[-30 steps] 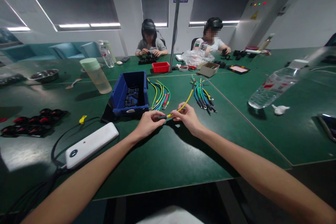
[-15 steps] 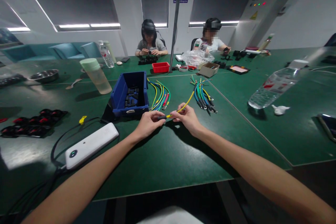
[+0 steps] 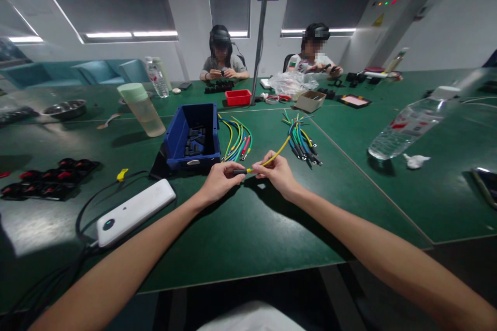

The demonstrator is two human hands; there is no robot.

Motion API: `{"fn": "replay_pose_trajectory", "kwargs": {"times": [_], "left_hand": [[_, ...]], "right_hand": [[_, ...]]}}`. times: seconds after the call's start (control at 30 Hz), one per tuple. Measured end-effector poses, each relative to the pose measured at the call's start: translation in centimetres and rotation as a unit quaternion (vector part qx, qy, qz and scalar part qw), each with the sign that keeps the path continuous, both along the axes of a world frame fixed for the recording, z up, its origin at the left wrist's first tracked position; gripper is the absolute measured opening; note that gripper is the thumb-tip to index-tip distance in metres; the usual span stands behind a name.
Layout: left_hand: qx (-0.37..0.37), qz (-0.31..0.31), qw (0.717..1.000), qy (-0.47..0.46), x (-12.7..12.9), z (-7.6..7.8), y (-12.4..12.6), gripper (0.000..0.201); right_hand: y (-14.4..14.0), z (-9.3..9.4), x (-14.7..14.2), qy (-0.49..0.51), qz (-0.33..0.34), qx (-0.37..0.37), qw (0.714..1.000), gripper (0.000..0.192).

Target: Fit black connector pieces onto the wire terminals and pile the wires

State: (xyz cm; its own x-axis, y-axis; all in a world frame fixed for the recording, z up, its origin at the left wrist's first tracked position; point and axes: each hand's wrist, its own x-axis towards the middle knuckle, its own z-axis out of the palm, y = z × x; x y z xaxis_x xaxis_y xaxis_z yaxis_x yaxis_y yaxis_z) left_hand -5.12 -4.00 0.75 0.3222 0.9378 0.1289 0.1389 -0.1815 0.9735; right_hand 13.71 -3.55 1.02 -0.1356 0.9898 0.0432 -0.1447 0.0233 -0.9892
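Note:
A yellow wire point(image 3: 278, 152) is held between my hands above the green table, with a black sleeve point(image 3: 241, 171) at its left end. The fingers of my left hand point(image 3: 220, 180) pinch that black sleeve; the wire's tip is hidden there. Just to the right, my right hand point(image 3: 277, 173) grips the yellow wire between thumb and fingers, and its free end runs up towards a bundle of wires with black sleeves and ring terminals point(image 3: 301, 144). Behind my left hand stands a blue bin point(image 3: 170, 146) with black sleeves inside. Beside it lies a second bundle of coloured wires point(image 3: 236, 137).
A white power bank point(image 3: 135, 212) with black cables lies left, near several black-and-red parts point(image 3: 50, 178). A green-capped bottle point(image 3: 142, 109) and a tilted water bottle point(image 3: 411, 124) flank the work area. Two people sit across the table, near a red tray point(image 3: 238, 97) and a small box point(image 3: 309, 101).
Both hands keep nearly the same hold on the yellow wire and its black sleeve. The view has shifted slightly. Across the table, the right-hand person's hands have moved.

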Motion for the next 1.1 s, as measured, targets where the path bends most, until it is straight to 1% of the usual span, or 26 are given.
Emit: {"fn": "replay_pose_trajectory", "kwargs": {"times": [0.17, 0.37, 0.57, 0.83, 1.1], "left_hand": [[-0.001, -0.009, 1.0, 0.001, -0.02, -0.01, 0.0, 0.027], [-0.025, -0.025, 0.999, -0.022, 0.0, 0.32, -0.21, 0.028], [-0.034, -0.038, 0.998, -0.047, -0.06, 0.09, -0.08, 0.029], [-0.044, -0.043, 0.997, -0.044, 0.06, 0.3, -0.16, 0.032], [-0.042, -0.042, 0.998, -0.034, -0.14, -0.23, 0.12, 0.033]], "right_hand": [[-0.19, 0.22, -0.03, -0.005, -0.003, 0.002, 1.0, 0.039], [-0.2, 0.36, 0.09, 0.0, -0.01, 0.003, 1.0, 0.039], [-0.22, 0.56, 0.14, 0.006, -0.011, -0.006, 1.0, 0.04], [-0.12, 0.28, 0.24, 0.019, -0.002, -0.007, 1.0, 0.041], [0.02, 0.12, 0.31, 0.012, -0.005, -0.002, 1.0, 0.04]]}}
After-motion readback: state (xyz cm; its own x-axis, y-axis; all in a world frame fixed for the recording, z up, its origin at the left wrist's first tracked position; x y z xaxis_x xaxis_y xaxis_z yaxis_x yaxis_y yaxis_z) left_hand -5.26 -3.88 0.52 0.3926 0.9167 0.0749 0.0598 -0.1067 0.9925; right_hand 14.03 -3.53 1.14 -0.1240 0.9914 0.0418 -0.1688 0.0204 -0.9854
